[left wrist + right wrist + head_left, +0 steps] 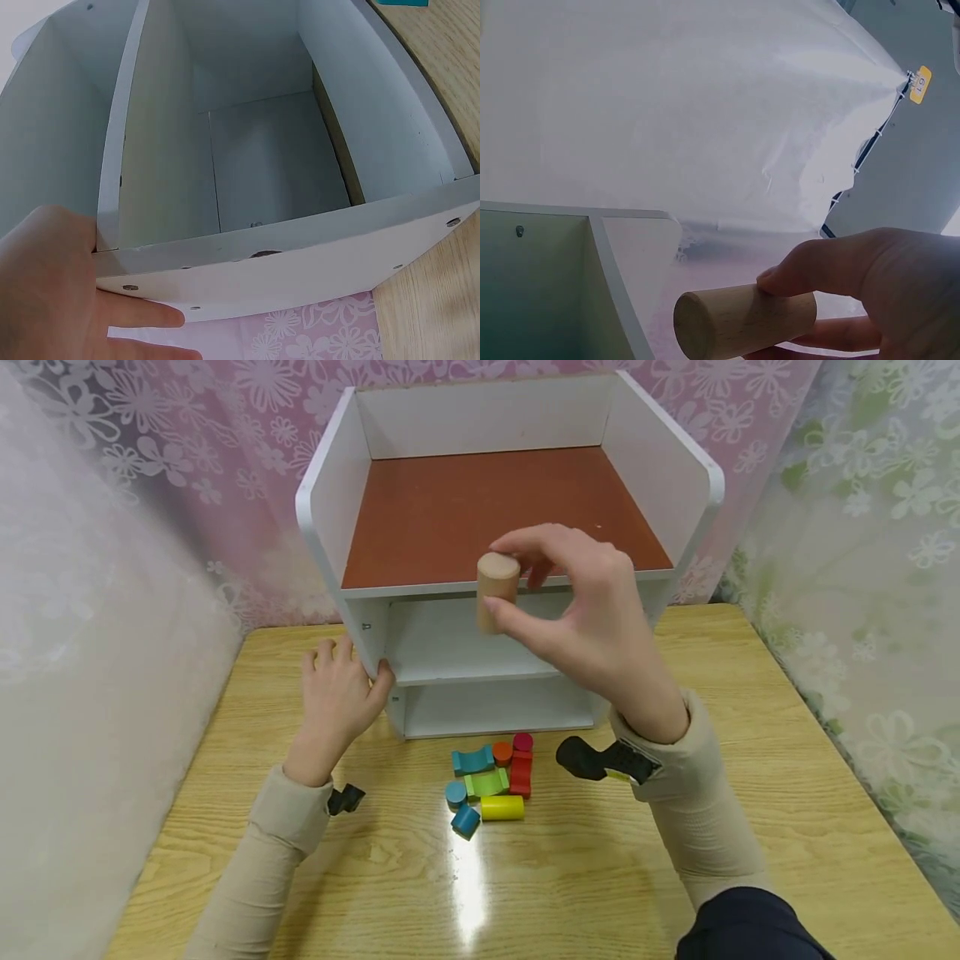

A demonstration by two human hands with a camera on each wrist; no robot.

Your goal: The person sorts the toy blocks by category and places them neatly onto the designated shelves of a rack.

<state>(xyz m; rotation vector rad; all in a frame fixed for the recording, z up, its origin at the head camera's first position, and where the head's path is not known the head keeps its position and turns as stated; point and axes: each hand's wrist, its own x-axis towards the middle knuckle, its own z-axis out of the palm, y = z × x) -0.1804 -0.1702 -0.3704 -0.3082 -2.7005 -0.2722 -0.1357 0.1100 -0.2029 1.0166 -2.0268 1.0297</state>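
Upright between the thumb and fingers of my right hand (592, 602) is a plain wooden cylinder block (498, 602). It is raised in front of the upper edge of a small white shelf unit (480, 681); the right wrist view shows the cylinder (742, 321) with one round end facing out. My left hand (341, 689) rests against the unit's left side panel, thumb at the front edge and fingers extended along the outside. In the left wrist view those straight fingers (146, 309) lie by the white panel (300, 262).
On the wooden table (360, 877) before the unit lie several coloured blocks: a yellow cylinder (502, 808), blue cylinder (466, 821), green curved block (487, 783), teal curved block (473, 762) and red curved block (521, 774). The unit has a brown top (502, 502). Flowered curtains (885, 568) surround the table.
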